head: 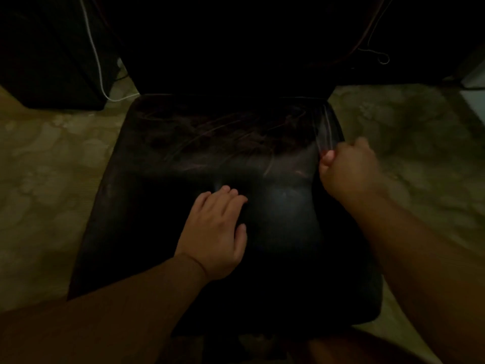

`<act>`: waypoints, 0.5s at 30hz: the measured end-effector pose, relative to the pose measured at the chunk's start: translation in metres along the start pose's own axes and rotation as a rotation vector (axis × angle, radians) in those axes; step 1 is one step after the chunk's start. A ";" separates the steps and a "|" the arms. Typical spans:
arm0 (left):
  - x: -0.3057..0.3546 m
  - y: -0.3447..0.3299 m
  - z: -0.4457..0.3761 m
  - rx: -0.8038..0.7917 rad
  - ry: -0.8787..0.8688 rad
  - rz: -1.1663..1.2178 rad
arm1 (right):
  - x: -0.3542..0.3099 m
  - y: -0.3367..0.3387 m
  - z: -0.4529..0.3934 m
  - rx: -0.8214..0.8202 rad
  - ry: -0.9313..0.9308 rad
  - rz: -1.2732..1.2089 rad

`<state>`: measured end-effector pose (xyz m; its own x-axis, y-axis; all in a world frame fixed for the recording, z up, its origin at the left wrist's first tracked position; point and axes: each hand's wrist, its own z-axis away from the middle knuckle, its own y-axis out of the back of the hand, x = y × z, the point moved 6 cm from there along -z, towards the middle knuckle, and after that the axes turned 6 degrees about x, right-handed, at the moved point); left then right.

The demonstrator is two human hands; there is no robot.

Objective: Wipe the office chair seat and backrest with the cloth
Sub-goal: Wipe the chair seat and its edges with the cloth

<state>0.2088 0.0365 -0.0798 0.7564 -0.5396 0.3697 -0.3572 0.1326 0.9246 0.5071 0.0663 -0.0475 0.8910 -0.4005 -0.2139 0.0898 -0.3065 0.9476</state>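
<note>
The black office chair seat [183, 158] fills the middle of the dim head view, its surface worn and scratched toward the back. The dark backrest [236, 48] rises behind it, almost lost in shadow. My left hand [220, 232] rests flat on the seat's middle with its fingers spread. At the seat's right edge, my right hand [349, 169] is curled into a fist and grips what looks like a dark cloth [326, 132] pulled taut along that edge. The cloth's outline is hard to tell from the seat in this light.
A pale patterned floor [52, 179] surrounds the chair. A dark box [47, 61] stands at the back left with a white cable [97, 61] running down beside it. Thin wires [378, 53] hang at the back right. A pale object [475, 82] sits at the right edge.
</note>
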 end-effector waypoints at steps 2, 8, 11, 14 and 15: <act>-0.001 -0.001 0.001 0.005 0.000 0.015 | -0.021 -0.001 0.017 -0.074 0.177 -0.033; -0.007 -0.004 0.003 0.029 -0.046 0.041 | 0.016 0.005 0.030 -0.125 0.271 -0.073; -0.009 -0.004 0.002 0.027 -0.054 0.065 | 0.013 -0.004 -0.007 -0.060 0.183 0.030; -0.009 -0.004 0.002 0.025 -0.035 0.087 | -0.017 -0.011 -0.002 -0.035 0.194 0.057; -0.008 -0.004 0.002 0.027 -0.038 0.089 | -0.031 -0.008 0.009 -0.061 0.238 0.030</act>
<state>0.2036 0.0383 -0.0867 0.6996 -0.5581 0.4462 -0.4371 0.1597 0.8851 0.4750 0.0736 -0.0503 0.9727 -0.1921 -0.1301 0.0816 -0.2416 0.9669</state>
